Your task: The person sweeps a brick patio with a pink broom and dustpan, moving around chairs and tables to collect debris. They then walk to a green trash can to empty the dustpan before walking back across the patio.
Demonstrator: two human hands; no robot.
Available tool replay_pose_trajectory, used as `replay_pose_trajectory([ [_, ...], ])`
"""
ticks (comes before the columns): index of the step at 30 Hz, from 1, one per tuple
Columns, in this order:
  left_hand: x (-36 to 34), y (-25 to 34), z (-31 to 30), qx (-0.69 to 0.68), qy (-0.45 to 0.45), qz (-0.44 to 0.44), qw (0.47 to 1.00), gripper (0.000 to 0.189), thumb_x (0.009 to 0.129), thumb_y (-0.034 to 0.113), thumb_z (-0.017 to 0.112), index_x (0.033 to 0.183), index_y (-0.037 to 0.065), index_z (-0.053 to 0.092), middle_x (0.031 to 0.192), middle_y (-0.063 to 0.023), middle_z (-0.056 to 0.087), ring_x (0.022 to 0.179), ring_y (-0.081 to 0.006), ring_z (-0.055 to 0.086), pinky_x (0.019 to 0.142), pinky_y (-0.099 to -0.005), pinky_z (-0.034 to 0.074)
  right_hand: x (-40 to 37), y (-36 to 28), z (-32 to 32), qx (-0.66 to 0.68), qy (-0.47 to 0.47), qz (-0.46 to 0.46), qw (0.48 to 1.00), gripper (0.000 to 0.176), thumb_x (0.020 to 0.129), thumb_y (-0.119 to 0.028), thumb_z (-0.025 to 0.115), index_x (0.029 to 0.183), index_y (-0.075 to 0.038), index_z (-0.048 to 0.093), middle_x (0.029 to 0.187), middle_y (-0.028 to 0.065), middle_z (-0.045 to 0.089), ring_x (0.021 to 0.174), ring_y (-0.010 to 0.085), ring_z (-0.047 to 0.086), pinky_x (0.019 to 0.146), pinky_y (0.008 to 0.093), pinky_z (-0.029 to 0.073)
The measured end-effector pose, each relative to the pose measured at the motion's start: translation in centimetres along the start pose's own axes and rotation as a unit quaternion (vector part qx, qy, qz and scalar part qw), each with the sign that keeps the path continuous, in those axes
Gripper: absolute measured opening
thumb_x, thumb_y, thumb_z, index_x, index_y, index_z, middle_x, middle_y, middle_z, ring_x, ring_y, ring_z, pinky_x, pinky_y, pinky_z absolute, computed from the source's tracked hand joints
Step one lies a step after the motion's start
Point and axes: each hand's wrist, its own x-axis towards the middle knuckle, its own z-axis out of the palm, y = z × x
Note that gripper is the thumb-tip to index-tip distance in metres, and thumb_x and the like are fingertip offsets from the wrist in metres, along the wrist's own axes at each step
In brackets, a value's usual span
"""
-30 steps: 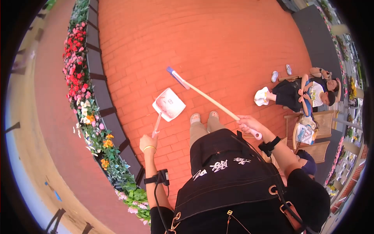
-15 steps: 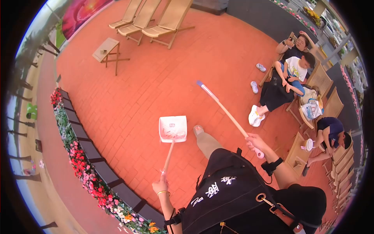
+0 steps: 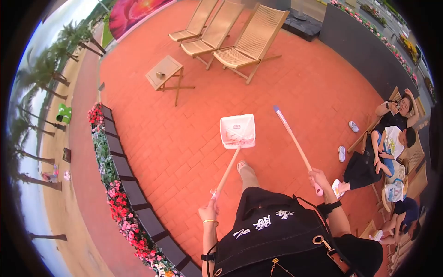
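Observation:
My left hand [image 3: 209, 210] is closed around the handle of a white long-handled dustpan [image 3: 237, 123], which is held out in front over the red paving. Reddish bits show inside the pan. In my right hand [image 3: 319, 179] is a long-handled broom [image 3: 298, 147], its pale wooden stick slanting up and left to a narrow blue-tipped end. The broom's pink grip end pokes out below my fingers. Broom head and dustpan are apart, with paving between them. Below the hands is my black apron [image 3: 272, 231] with white lettering.
Flower planters [image 3: 131, 189] line the left edge. Ahead stand a small folding table [image 3: 164, 69] and wooden lounge chairs [image 3: 251, 39]. At right, people [image 3: 390, 138] sit on chairs, with loose shoes [image 3: 342, 153] on the paving beside them. A dark wall [image 3: 364, 67] runs behind.
The view has shifted, so chairs and planters appear farther right and the lounge chairs lower and nearer. Both hands still hold the dustpan and broom, which sit slightly closer together.

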Motion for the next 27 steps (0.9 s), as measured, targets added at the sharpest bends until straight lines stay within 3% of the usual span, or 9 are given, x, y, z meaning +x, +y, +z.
replay_pose_trajectory([
  [3, 5.6, 3.3, 2.5, -0.054, 0.002, -0.019, 0.998, 0.029, 0.072, 0.017, 0.060, 0.060, -0.008, 0.052, 0.048, -0.0094, 0.049, 0.034, -0.0109, 0.043, 0.030, -0.0225, 0.031, 4.2, -3.9, 4.5, 0.021, -0.031, 0.003, 0.999, 0.009, 0.077, -0.006, 0.046, 0.086, -0.005, 0.045, 0.055, -0.0010, 0.040, 0.038, 0.0048, 0.034, 0.032, 0.0191, 0.029],
  [6, 12.0, 7.4, 4.4, -0.026, 0.008, -0.049, 0.998, 0.028, 0.070, 0.017, 0.061, 0.069, -0.010, 0.054, 0.052, -0.0111, 0.049, 0.035, -0.0128, 0.043, 0.032, -0.0236, 0.030, 8.5, -8.8, 9.8, 0.000, -0.053, 0.014, 0.999, 0.014, 0.077, -0.005, 0.045, 0.090, -0.005, 0.045, 0.055, -0.0012, 0.040, 0.038, 0.0045, 0.034, 0.032, 0.0191, 0.029],
  [9, 17.2, 11.7, 5.9, 0.005, 0.020, -0.050, 0.999, 0.028, 0.070, 0.018, 0.061, 0.068, -0.009, 0.054, 0.052, -0.0104, 0.050, 0.036, -0.0126, 0.043, 0.032, -0.0233, 0.031, 12.8, -13.4, 14.0, -0.025, -0.066, 0.044, 0.997, 0.018, 0.076, -0.004, 0.045, 0.094, -0.005, 0.046, 0.055, -0.0012, 0.040, 0.038, 0.0044, 0.035, 0.032, 0.0189, 0.029],
  [11, 20.4, 14.2, 6.3, 0.051, 0.024, -0.039, 0.998, 0.035, 0.069, 0.024, 0.064, 0.055, -0.006, 0.053, 0.048, -0.0098, 0.050, 0.034, -0.0111, 0.044, 0.031, -0.0225, 0.033, 16.1, -16.5, 16.9, -0.042, -0.070, 0.051, 0.995, 0.020, 0.076, -0.004, 0.045, 0.096, -0.004, 0.046, 0.055, -0.0013, 0.040, 0.039, 0.0048, 0.036, 0.033, 0.0191, 0.030],
  [16, 27.0, 20.8, 6.1, 0.074, 0.074, -0.048, 0.993, 0.037, 0.067, 0.028, 0.065, 0.058, -0.007, 0.056, 0.047, -0.0101, 0.051, 0.035, -0.0105, 0.045, 0.032, -0.0222, 0.034, 21.8, -24.3, 25.0, -0.118, -0.094, 0.048, 0.987, 0.026, 0.076, -0.003, 0.045, 0.101, -0.004, 0.046, 0.054, -0.0008, 0.039, 0.039, 0.0051, 0.035, 0.033, 0.0187, 0.029],
  [18, 30.6, 22.2, 5.5, 0.057, 0.086, -0.072, 0.992, 0.029, 0.070, 0.020, 0.062, 0.068, -0.008, 0.055, 0.053, -0.0099, 0.051, 0.037, -0.0116, 0.044, 0.033, -0.0230, 0.033, 25.6, -26.4, 28.7, -0.160, -0.093, 0.039, 0.982, 0.029, 0.075, -0.003, 0.045, 0.104, -0.004, 0.047, 0.054, -0.0009, 0.038, 0.039, 0.0046, 0.035, 0.032, 0.0179, 0.028],
  [22, 36.4, 24.4, 3.2, -0.087, 0.134, -0.139, 0.977, 0.026, 0.072, 0.019, 0.059, 0.076, -0.006, 0.054, 0.053, -0.0095, 0.050, 0.036, -0.0125, 0.043, 0.032, -0.0235, 0.031, 32.1, -32.6, 36.9, -0.285, -0.144, 0.021, 0.947, 0.028, 0.074, -0.002, 0.043, 0.102, -0.003, 0.048, 0.051, 0.0002, 0.040, 0.039, 0.0067, 0.038, 0.032, 0.0202, 0.031],
  [27, 37.6, 28.1, -1.7, -0.172, 0.224, -0.141, 0.949, 0.025, 0.072, 0.016, 0.058, 0.066, -0.008, 0.054, 0.049, -0.0110, 0.048, 0.034, -0.0134, 0.043, 0.029, -0.0231, 0.031, 39.1, -39.6, 47.7, -0.326, -0.254, 0.133, 0.901, 0.035, 0.076, -0.003, 0.045, 0.111, -0.005, 0.046, 0.056, -0.0009, 0.040, 0.043, 0.0052, 0.038, 0.036, 0.0182, 0.032],
])
